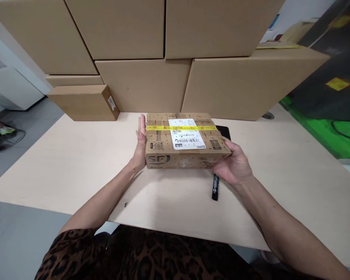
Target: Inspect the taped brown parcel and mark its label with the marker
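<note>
A brown cardboard parcel (189, 160) with a white shipping label (187, 134) and a yellow tape strip is held between both hands above the table. My left hand (140, 146) presses flat along the parcel's left side, fingers pointing up. At the right front corner, my right hand (235, 163) grips the parcel, its thumb on the right edge and fingers partly hidden below. Behind the parcel's right end a flat black object (224, 132) shows in part. A black strap or stick with white print (215, 187) lies on the table below the parcel.
Large cardboard boxes (142, 83) are stacked along the back of the pale table (90, 163). One smaller box (78, 103) stands at the back left. A green surface and dark panel lie beyond the right edge. Part of a person shows at far left.
</note>
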### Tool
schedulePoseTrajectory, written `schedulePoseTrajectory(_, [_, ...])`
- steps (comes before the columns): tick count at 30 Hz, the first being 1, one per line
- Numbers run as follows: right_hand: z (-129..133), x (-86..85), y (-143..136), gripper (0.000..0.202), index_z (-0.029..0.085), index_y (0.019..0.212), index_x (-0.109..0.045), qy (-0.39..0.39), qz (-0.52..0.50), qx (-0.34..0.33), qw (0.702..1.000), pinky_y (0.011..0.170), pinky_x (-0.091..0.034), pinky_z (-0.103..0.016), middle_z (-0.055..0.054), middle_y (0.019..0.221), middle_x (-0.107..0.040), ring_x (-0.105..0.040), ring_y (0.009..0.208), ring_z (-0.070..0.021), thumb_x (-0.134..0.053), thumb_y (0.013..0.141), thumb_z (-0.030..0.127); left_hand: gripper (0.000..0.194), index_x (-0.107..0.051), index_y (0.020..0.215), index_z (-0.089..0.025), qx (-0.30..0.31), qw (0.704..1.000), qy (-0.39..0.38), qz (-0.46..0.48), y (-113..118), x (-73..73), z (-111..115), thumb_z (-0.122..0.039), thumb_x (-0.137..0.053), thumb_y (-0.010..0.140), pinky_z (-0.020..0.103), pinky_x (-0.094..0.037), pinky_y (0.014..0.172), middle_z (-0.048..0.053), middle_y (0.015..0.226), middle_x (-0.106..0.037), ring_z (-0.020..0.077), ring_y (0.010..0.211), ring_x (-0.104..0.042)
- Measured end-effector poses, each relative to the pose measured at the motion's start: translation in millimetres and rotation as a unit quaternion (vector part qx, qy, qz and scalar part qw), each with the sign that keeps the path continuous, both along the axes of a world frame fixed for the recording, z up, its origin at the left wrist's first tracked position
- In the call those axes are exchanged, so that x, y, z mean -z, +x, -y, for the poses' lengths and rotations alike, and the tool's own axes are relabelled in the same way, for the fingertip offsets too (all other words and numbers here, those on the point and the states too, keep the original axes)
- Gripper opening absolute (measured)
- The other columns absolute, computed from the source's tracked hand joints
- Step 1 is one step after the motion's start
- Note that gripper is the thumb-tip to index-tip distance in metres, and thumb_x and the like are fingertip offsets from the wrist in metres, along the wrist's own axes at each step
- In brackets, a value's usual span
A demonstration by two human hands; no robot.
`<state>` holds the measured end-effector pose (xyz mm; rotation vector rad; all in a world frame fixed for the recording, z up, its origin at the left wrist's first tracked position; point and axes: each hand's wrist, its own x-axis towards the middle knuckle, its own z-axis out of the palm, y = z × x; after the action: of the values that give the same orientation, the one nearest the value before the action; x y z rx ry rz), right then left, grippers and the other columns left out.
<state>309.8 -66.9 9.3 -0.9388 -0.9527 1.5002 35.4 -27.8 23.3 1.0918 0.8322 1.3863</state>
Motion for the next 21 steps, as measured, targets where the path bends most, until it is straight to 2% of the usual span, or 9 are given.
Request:
schedulePoseTrajectory(3, [-3, -0.1, 3, 0.037, 0.038, 0.118, -0.079, -0.036, -0.031, 0.022, 0.999, 0.11, -0.057, -0.064, 0.002, 0.126, -0.085, -0.073, 0.134, -0.0375, -0.065, 0.092, 0.059, 0.12, -0.049, 0.162, -0.036, 0.006, 0.997, 0.058, -0.05, -1, -2.3, 9, -0.096, -0.078, 0.063, 0.055, -0.032, 0.133, 0.007, 0.181, -0.035, 0.0447, 0.172, -0.01])
schedulePoseTrajectory(5, [-4, 0.5, 4, 0.034, 0.038, 0.115, -0.078, -0.05, -0.044, 0.042, 0.997, 0.112, -0.057, -0.064, 0.002, 0.127, -0.085, -0.071, 0.137, -0.0374, -0.066, 0.091, 0.059, 0.12, -0.055, 0.157, -0.033, 0.019, 0.992, 0.084, -0.097, -2, -5.5, 13, -0.082, -0.094, 0.055, 0.058, -0.025, 0.136, 0.008, 0.182, -0.031, 0.0472, 0.172, -0.003])
schedulePoseTrajectory(8, [-2, 1.9, 0, 0.046, 0.037, 0.124, -0.076, -0.023, -0.03, 0.06, 0.997, 0.116, -0.055, -0.063, 0.0, 0.137, -0.081, -0.064, 0.146, -0.0366, -0.063, 0.093, 0.068, 0.099, -0.062, 0.147, -0.032, 0.019, 0.98, 0.127, -0.152, -3, -8.0, 12, -0.06, -0.1, 0.06, 0.058, -0.014, 0.139, 0.006, 0.183, -0.027, 0.043, 0.173, 0.0])
schedulePoseTrajectory(11, [5, 1.9, -7, 0.068, 0.04, 0.142, -0.068, 0.029, 0.001, 0.058, 0.998, 0.122, -0.051, -0.061, -0.001, 0.155, -0.07, -0.053, 0.157, -0.036, -0.064, 0.089, 0.082, 0.072, -0.065, 0.138, -0.032, 0.009, 0.981, 0.128, -0.145, -2, -4.5, 8, -0.052, -0.092, 0.074, 0.053, -0.011, 0.14, 0.006, 0.18, -0.033, 0.0375, 0.174, -0.008])
schedulePoseTrajectory(13, [10, 0.8, -10, 0.085, 0.044, 0.154, -0.058, 0.053, 0.021, 0.057, 0.997, 0.126, -0.048, -0.059, 0.0, 0.163, -0.062, -0.048, 0.16, -0.0363, -0.081, 0.079, 0.078, 0.065, -0.065, 0.135, -0.031, 0.005, 0.989, 0.094, -0.115, -1, -0.6, 6, -0.053, -0.088, 0.078, 0.054, -0.017, 0.139, 0.008, 0.175, -0.041, 0.0388, 0.17, -0.021])
schedulePoseTrajectory(16, [14, 0.3, -10, 0.116, 0.048, 0.166, -0.038, 0.071, 0.059, 0.05, 0.994, 0.131, -0.043, -0.059, 0.0, 0.17, -0.054, -0.047, 0.16, -0.0364, -0.1, 0.069, 0.055, 0.071, -0.06, 0.14, -0.031, 0.012, 0.997, 0.037, -0.072, 0, 1.9, 4, -0.057, -0.087, 0.079, 0.056, -0.039, 0.128, 0.011, 0.159, -0.056, 0.0401, 0.154, -0.049])
schedulePoseTrajectory(18, [15, 2.5, -10, 0.124, 0.048, 0.17, -0.026, 0.093, 0.08, 0.038, 0.992, 0.132, -0.041, -0.061, -0.002, 0.17, -0.053, -0.049, 0.159, -0.0363, -0.1, 0.071, 0.049, 0.079, -0.056, 0.145, -0.03, 0.022, 0.998, 0.011, -0.052, -1, -0.6, 3, -0.062, -0.087, 0.079, 0.053, -0.053, 0.116, 0.011, 0.143, -0.067, 0.038, 0.137, -0.064])
schedulePoseTrajectory(21, [16, 9.0, -8, 0.126, 0.051, 0.172, -0.017, 0.133, 0.125, 0.003, 0.983, 0.131, -0.04, -0.066, -0.003, 0.172, -0.048, -0.048, 0.16, -0.0367, -0.098, 0.075, 0.047, 0.083, -0.056, 0.149, -0.029, 0.01, 0.999, -0.003, -0.041, -6, -8.6, -1, -0.067, -0.085, 0.081, 0.049, -0.059, 0.107, 0.011, 0.134, -0.071, 0.0375, 0.131, -0.069])
